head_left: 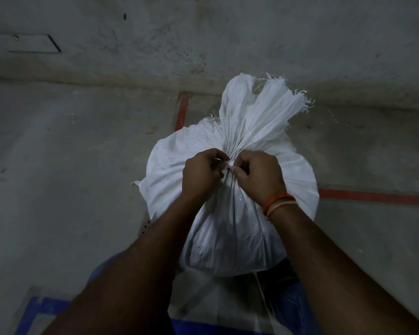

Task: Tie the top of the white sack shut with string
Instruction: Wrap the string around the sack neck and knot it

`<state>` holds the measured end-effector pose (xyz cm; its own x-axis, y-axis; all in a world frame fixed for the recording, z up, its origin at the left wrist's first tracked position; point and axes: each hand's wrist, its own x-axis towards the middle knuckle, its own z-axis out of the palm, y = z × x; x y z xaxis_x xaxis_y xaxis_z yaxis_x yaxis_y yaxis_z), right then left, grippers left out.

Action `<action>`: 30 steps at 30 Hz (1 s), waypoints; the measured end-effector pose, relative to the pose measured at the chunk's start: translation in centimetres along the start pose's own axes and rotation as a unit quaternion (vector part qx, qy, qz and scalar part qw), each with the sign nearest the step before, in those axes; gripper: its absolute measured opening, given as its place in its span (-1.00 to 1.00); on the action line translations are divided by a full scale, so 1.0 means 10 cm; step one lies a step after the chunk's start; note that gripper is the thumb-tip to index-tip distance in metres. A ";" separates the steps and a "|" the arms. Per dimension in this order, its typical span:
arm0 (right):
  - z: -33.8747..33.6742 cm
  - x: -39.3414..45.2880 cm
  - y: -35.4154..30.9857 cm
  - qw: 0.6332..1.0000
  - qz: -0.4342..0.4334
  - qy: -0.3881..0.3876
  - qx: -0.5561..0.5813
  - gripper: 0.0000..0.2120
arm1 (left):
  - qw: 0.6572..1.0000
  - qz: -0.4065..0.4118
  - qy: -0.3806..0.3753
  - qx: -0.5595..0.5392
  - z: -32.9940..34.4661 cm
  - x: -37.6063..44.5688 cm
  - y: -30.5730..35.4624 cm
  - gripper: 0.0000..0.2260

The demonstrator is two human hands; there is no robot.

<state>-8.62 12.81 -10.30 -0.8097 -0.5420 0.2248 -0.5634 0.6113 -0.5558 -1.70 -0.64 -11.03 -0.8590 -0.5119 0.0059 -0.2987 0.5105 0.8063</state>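
Head view looks down on the white sack, which stands full and rounded on the grey concrete floor, right in front of you and close to the base of the wall. Its top is gathered into a tight neck, and the loose fabric above the neck fans upward and away from you, ending in a frayed edge. Your two hands meet at that neck. Your left hand has its fingers curled in, pinching a bit of white string against the gathered cloth. Your right hand is curled the same way, pinching the string from the other side, so the two sets of fingertips nearly touch. How the string runs round the neck is hidden under your fingers. A thin strand hangs below the sack toward you; whether it is the same string you cannot tell. Your right wrist wears orange thread bands. Red tape lines cross the floor beside and behind the sack, and blue tape marks the floor near your left forearm.
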 end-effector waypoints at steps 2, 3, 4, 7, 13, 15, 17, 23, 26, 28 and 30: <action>0.04 0.00 0.00 1.000 0.011 0.008 0.010 -0.87 | 1.000 -0.005 -0.004 0.000 0.00 0.00 0.00 -0.91; 0.06 0.00 0.00 1.000 0.018 0.016 0.017 -0.85 | 1.000 -0.007 -0.005 -0.003 0.00 0.00 -0.01 -0.91; 0.08 0.00 0.00 0.999 0.023 0.024 0.021 -0.82 | 1.000 -0.009 -0.006 -0.006 0.00 0.00 0.00 -0.90; 0.08 0.01 -0.02 0.998 0.022 0.015 0.055 -0.79 | 1.000 -0.008 0.000 0.001 -0.01 -0.01 0.01 -0.88; -0.06 0.04 0.06 0.992 -0.010 -0.031 0.118 -0.87 | 1.000 -0.010 0.012 -0.003 -0.03 0.00 0.01 -0.91; -0.02 0.02 0.05 0.993 0.001 -0.008 0.119 -0.80 | 1.000 -0.016 0.003 -0.014 -0.03 0.00 0.02 -0.90; 0.02 0.01 0.05 0.991 0.022 0.011 0.134 -0.74 | 0.999 -0.027 -0.007 -0.029 -0.04 -0.01 0.03 -0.89; 0.03 0.02 0.13 0.969 0.109 0.012 0.222 -0.59 | 0.997 -0.047 -0.046 -0.043 -0.08 -0.01 0.04 -0.92; 0.10 0.08 0.19 0.922 0.212 -0.001 0.323 -0.49 | 0.997 -0.057 -0.041 -0.025 -0.14 0.03 0.12 -0.82; 0.12 0.17 0.18 0.857 0.280 0.020 0.433 -0.29 | 0.999 -0.054 -0.001 -0.001 -0.15 0.12 0.19 -0.59; 0.12 0.30 0.17 0.803 0.311 0.050 0.506 -0.18 | 0.999 -0.047 0.008 -0.014 -0.15 0.28 0.26 -0.39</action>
<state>-11.80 11.58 -11.54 -0.9200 -0.2339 -0.3143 0.3370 -0.0631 -0.9394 -4.31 -1.76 -8.01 -0.8206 -0.5681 -0.0618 -0.3666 0.4404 0.8196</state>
